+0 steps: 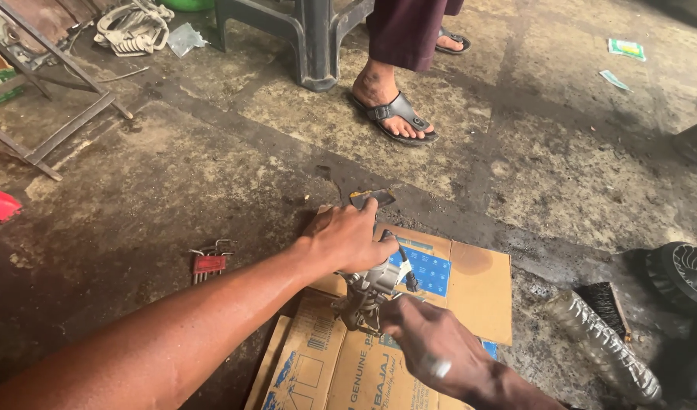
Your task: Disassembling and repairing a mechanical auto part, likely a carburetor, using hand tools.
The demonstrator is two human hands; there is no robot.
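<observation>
Head view, left hand: I see my left hand (348, 237) closed over the top of a small grey metal engine part (369, 292), fingers wrapped around it.
Head view, right hand: my right hand (432, 345), with a ring on one finger, is pressed against the part's lower side; I cannot tell whether its fingers are clamped on anything.
Part location: the grey metal part sits on flattened brown cardboard with blue print (470, 281), lying on the stained concrete floor (173, 182).
Left of the cardboard: a red-holdered set of hex keys (210, 263) lies well apart.
Right side: a clear ribbed plastic bottle (603, 345) beside a dark bristle brush (605, 302).
Ahead: another person's sandalled foot (390, 106) next to a dark plastic stool leg (316, 45).
</observation>
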